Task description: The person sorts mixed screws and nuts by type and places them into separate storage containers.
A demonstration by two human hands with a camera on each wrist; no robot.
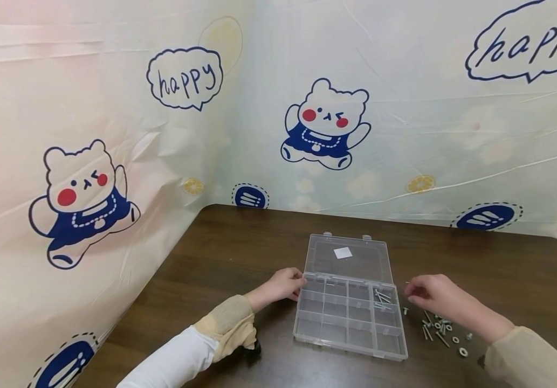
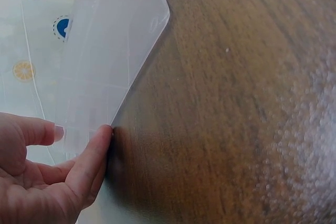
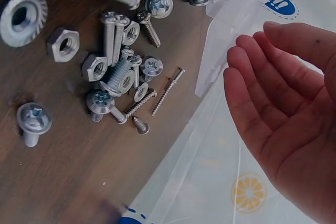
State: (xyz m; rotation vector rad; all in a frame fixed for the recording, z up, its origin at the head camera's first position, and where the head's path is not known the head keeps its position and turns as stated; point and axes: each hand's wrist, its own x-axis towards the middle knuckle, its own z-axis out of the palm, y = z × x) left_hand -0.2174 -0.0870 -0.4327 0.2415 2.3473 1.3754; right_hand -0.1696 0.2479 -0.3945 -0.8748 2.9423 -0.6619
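A clear plastic compartment box (image 1: 348, 337) lies on the table with its lid (image 1: 322, 253) folded back. My left hand (image 1: 285, 284) holds its left side near the hinge, thumb at the upper rim and fingers along the outer wall, as the left wrist view shows. Several long screws (image 1: 382, 296) lie in the back right part of the box. Beside the box's right edge hovers my right hand (image 1: 434, 293), its fingers loosely curved and nothing visible at the fingertips. Below it lies a loose pile of screws (image 3: 107, 38), hex nuts (image 3: 64, 44) and a flanged nut (image 3: 23, 18).
A single short screw (image 1: 405, 311) lies between the box and the pile. Wooden table (image 1: 239, 242) extends around the box, with a printed cloth backdrop (image 1: 404, 118) behind and to the left. A white label (image 1: 343, 253) is on the lid.
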